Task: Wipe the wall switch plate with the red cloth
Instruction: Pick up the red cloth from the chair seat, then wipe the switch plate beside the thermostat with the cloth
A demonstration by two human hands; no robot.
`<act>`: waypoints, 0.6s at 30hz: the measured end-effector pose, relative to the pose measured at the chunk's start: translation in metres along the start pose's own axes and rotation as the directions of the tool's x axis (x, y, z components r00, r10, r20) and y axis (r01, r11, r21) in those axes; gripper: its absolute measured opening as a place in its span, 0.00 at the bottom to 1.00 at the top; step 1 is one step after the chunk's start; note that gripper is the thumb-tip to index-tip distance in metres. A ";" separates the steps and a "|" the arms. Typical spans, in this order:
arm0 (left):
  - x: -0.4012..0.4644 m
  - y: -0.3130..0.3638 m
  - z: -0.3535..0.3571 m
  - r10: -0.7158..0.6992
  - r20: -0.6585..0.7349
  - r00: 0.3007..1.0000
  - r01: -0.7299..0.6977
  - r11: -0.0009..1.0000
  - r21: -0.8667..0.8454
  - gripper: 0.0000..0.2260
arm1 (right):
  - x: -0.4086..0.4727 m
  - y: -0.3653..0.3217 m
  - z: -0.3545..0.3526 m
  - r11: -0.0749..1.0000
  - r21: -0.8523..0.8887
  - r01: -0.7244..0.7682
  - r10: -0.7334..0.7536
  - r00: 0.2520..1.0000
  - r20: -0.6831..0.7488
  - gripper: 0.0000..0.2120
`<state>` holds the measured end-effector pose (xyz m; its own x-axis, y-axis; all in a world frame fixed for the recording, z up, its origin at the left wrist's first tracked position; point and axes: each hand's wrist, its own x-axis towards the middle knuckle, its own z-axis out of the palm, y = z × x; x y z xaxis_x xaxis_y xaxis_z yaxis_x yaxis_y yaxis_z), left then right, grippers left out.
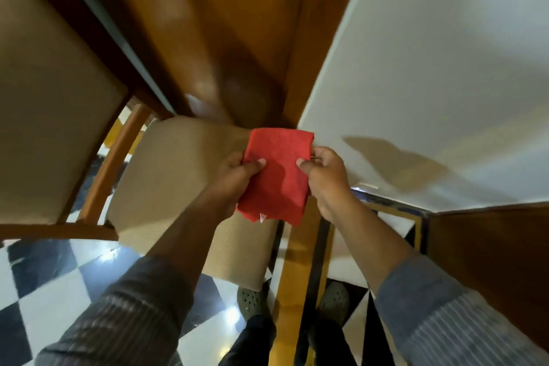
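A folded red cloth point(277, 171) hangs in front of me at the middle of the view. My left hand point(237, 178) grips its left edge with the thumb on top. My right hand point(325, 178) pinches its right edge. The cloth is held flat between both hands, above a chair seat and beside the white wall point(430, 83). No switch plate shows in the view.
A wooden chair with a beige padded seat point(178, 187) and backrest point(50, 98) stands at the left. A brown wooden door or panel point(208, 24) rises ahead. Dark wood furniture point(490, 261) sits at the right. The floor point(53, 291) is black-and-white check; my shoes show below.
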<state>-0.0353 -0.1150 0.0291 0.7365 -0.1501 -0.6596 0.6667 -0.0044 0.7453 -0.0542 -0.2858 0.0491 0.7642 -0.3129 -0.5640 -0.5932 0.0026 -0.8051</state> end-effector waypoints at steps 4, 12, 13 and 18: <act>-0.037 0.045 0.060 0.115 0.070 0.991 -0.116 0.993 0.020 0.11 | -0.036 -0.043 -0.069 0.993 0.075 0.090 -0.086 0.995 -0.059 0.09; -0.103 0.128 0.162 0.359 0.148 0.922 -0.369 0.928 0.047 0.04 | -0.099 -0.128 -0.180 0.931 0.084 0.354 -0.335 0.924 -0.182 0.10; -0.114 0.140 0.177 0.384 0.167 0.908 -0.395 0.918 0.037 0.04 | -0.110 -0.138 -0.195 0.915 0.092 0.392 -0.368 0.907 -0.204 0.11; -0.172 0.203 0.257 0.544 0.238 0.804 -0.558 0.830 -0.009 0.06 | -0.153 -0.196 -0.277 0.791 0.091 0.605 -0.548 0.766 -0.336 0.11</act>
<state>-0.0564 -0.3442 0.3185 0.9279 -0.3587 -0.1020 0.1430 0.0895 0.9857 -0.1248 -0.5013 0.3437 0.8251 -0.5607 0.0704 0.0163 -0.1010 -0.9948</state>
